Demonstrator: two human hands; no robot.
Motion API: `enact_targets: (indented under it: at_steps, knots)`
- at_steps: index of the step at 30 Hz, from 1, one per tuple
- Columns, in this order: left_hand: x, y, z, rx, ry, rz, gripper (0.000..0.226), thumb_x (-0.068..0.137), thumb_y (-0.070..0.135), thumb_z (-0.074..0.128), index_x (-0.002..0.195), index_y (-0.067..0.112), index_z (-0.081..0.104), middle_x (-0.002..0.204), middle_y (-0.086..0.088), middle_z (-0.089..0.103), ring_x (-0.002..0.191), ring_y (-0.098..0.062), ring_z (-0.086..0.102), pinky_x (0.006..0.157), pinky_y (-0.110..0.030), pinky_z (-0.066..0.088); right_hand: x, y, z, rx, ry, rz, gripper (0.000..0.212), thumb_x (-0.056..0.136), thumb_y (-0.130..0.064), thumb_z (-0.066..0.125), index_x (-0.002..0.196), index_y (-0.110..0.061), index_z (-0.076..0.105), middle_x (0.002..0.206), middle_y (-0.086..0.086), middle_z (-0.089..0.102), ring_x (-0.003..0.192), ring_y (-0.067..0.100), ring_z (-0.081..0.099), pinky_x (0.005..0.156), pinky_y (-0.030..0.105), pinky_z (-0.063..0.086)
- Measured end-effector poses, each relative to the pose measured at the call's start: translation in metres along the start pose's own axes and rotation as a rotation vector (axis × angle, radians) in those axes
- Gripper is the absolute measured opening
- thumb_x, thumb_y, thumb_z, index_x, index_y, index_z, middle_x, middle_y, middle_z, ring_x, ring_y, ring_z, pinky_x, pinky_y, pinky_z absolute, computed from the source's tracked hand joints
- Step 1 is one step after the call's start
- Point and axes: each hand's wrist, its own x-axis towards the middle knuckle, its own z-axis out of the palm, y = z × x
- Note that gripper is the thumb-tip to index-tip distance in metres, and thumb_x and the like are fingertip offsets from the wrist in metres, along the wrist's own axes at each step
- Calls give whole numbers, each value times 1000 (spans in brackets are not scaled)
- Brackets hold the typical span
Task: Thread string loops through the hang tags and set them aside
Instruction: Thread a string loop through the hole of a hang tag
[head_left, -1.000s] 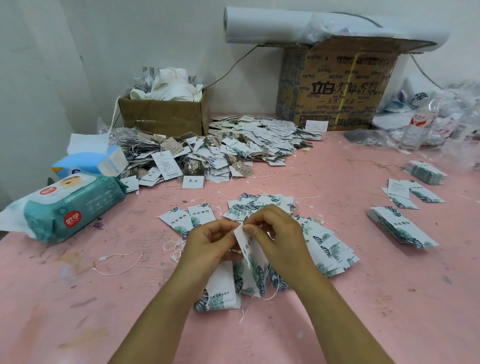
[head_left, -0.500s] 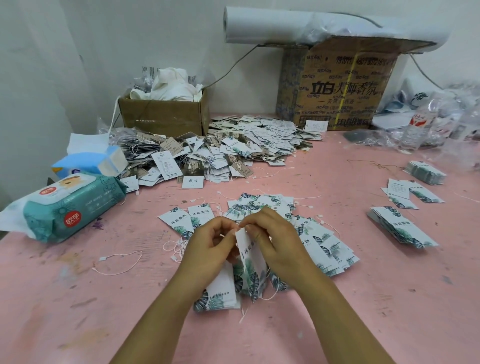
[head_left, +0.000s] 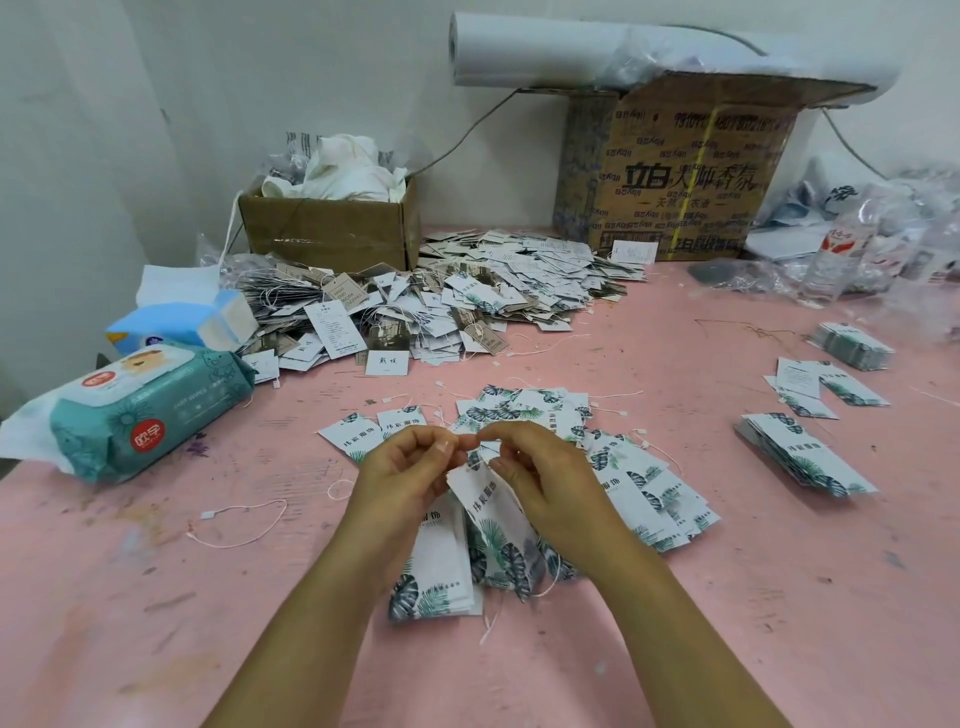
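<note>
Both curled | left hand (head_left: 410, 470), right hand (head_left: 548, 480) pinch hang tag (head_left: 485, 512) top

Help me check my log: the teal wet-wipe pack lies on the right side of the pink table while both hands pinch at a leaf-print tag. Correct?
No: the head view shows the teal wet-wipe pack on the left side of the pink table, not the right. The left hand and right hand do pinch at a leaf-print tag.

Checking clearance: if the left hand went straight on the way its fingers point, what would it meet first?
The right hand: its fingertips sit just ahead of the left hand, above the hang tag. Depth is unclear.
</note>
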Motion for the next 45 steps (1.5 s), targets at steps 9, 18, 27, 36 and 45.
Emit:
enact_targets:
  at_steps: [9, 18, 27, 36, 45]
  knots:
    - [-3, 2, 6, 0, 17, -6, 22, 87, -12, 50, 89, 7, 60, 90, -4, 65, 83, -13, 63, 76, -26, 53, 0, 1, 2, 20, -9, 39, 21, 89, -9, 59, 108, -17, 63, 73, -17, 49, 68, -3, 48, 65, 14, 38]
    - [-4, -2, 7, 92, -12, -36, 28, 79, -14, 61, 95, 9, 60, 95, -10, 66, 78, -16, 65, 65, -21, 55, 0, -1, -1, 14, -11, 1, 22, 89, -5, 57, 106, -16, 66, 89, -10, 57, 82, 2, 53, 74, 15, 41]
    - [-1, -5, -1, 604, 77, 166, 25, 84, 1, 63, 73, 22, 68, 64, 10, 67, 55, 4, 58, 54, -11, 44, 0, -1, -3, -61, 14, -15, 20, 89, -6, 58, 106, -11, 66, 80, -22, 48, 72, -10, 47, 68, 4, 33]
    - [2, -6, -6, 849, 128, 207, 21, 90, 13, 58, 73, 24, 56, 69, 8, 60, 61, -8, 53, 53, -10, 37, 2, 4, -8, -115, 50, 35, 17, 91, -5, 55, 101, -3, 69, 93, 8, 63, 80, 12, 53, 71, 10, 36]
    - [-3, 0, 2, 486, 89, 85, 18, 96, 13, 48, 79, 19, 54, 72, 5, 63, 54, 6, 54, 54, -15, 44, 3, 5, -6, -79, 64, 63, 11, 89, -4, 58, 94, -5, 67, 86, -4, 56, 79, 9, 52, 70, 7, 38]
